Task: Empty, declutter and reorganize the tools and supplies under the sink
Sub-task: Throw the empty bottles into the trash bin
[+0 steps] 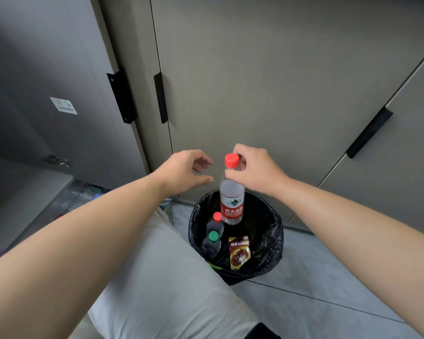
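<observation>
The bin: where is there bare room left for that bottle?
Bare liner shows between the yellow packet and the bin's right wall, and at the back under the held bottle. Crowded left: a red-capped bottle and a green-capped bottle.

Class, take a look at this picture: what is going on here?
A person's right hand holds a water bottle by its red cap, over a black-lined bin. The left hand is open beside it, holding nothing. Two smaller bottles and a packet already lie in the bin.
</observation>
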Demonstrator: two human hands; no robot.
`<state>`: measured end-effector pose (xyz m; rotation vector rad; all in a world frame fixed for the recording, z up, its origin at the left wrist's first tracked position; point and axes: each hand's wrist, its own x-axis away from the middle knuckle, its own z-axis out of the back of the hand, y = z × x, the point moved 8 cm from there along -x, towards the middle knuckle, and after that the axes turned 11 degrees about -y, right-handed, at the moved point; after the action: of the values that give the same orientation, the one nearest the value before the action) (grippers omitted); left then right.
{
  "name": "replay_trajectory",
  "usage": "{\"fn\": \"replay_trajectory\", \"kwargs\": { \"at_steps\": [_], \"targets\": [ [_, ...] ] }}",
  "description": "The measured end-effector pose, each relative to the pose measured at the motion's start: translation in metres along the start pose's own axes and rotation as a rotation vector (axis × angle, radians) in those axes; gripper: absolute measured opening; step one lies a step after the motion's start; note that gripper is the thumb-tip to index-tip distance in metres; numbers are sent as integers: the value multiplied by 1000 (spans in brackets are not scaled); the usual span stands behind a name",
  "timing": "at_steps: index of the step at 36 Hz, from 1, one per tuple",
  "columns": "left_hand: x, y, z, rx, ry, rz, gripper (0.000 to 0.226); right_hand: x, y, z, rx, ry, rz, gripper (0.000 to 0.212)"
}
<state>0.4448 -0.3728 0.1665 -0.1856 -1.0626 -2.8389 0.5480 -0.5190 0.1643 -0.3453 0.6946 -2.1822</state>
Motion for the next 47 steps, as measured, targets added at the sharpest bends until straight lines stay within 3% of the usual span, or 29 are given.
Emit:
{"fn": "replay_trajectory", "kwargs": {
  "at_steps": [13,21,29,33,36,40,43,47],
  "targets": [
    [-1,-23,-5,-96,-45,99,18,15,94,-101,199,-249,-309,24],
    [2,-35,-6,-139,-90,134,19,14,121,-141,243,-310,-412,23],
    [1,-43,-7,-142,-115,152,14,14,132,-162,270,-337,-458,45],
    [2,-45,-6,-140,-98,146,10,13,123,-154,333,-291,-449,35],
    [3,-48,-3,-143,-89,148,8,7,105,-137,390,-205,-402,28],
    [10,-57,4,-142,-80,197,10,-6,58,-115,326,-96,-184,11],
    [23,-78,13,-100,-154,319,10,-20,9,-108,301,-86,4,7],
    [58,-130,42,-175,-253,521,29,-45,-59,-114,255,-132,189,10]
  ]
}}
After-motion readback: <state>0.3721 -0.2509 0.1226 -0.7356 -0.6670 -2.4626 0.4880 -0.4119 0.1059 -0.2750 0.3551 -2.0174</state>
